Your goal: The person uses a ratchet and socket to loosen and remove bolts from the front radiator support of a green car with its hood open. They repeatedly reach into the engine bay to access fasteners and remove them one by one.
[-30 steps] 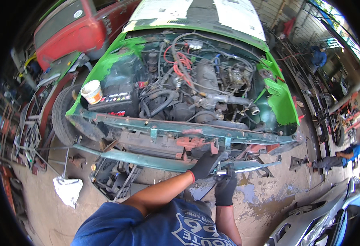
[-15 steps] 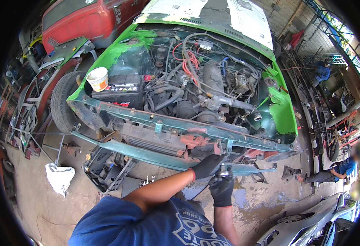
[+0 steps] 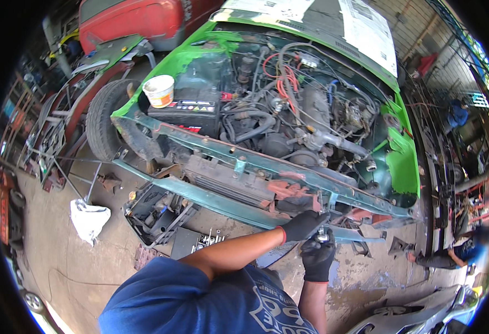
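The green car's open front fills the middle, with a bare front crossmember (image 3: 244,156) and a lower teal rail (image 3: 216,201). My left hand (image 3: 304,225), in a black glove with a red cuff, is closed by the right part of these rails. What its fingers grip is hidden. Just below and nearer to me, my right hand (image 3: 318,260), gloved the same way, is closed around a shiny metal tool with a rounded head (image 3: 323,236). Its exact kind cannot be made out. A radiator-like finned unit (image 3: 227,179) sits behind the lower rail.
A white tub (image 3: 159,92) stands on the car battery (image 3: 183,116). On the floor lie a black plastic part (image 3: 155,218) and a case of sockets (image 3: 191,243). A white bag (image 3: 89,220) is at left. A silver car (image 3: 400,314) and a seated person (image 3: 456,253) are at right.
The whole view has shifted, so the car and both hands appear further right and slightly lower. Both hands keep their closed grips by the rails, the metal tool still in the right one.
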Demonstrator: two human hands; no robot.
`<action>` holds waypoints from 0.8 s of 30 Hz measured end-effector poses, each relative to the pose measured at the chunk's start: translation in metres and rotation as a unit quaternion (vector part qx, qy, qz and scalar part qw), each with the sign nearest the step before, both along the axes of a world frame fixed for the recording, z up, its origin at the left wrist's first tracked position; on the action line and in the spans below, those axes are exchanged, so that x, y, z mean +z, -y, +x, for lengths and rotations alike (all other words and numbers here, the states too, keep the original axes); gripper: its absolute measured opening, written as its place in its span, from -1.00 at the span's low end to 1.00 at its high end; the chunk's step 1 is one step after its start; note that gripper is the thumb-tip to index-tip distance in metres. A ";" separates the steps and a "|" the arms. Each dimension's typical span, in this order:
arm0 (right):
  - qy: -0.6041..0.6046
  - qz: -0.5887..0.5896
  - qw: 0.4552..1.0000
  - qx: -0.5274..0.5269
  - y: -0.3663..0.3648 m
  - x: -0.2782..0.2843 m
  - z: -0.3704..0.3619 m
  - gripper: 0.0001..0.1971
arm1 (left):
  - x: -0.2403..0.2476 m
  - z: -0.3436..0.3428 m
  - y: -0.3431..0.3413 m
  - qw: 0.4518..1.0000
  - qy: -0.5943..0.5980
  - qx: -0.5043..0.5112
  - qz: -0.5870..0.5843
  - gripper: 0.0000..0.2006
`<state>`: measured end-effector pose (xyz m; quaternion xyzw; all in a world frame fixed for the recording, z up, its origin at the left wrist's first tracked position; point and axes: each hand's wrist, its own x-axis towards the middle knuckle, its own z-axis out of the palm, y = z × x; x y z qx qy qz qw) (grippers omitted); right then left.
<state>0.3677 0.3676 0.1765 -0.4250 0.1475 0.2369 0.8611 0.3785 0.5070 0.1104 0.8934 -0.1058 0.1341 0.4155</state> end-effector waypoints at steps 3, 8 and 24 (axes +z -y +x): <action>0.177 -0.206 0.962 -0.012 -0.001 0.009 0.000 -0.74 | 0.004 -0.002 0.002 0.997 -0.078 0.012 -0.004 -0.42; 0.605 -0.518 0.605 0.019 -0.005 0.032 -0.002 -0.74 | 0.005 -0.002 -0.002 0.999 -0.035 0.009 -0.026 -0.67; 0.644 -0.507 0.571 0.047 -0.009 0.042 -0.006 -0.81 | 0.000 -0.005 -0.004 0.992 0.016 0.038 -0.123 -0.74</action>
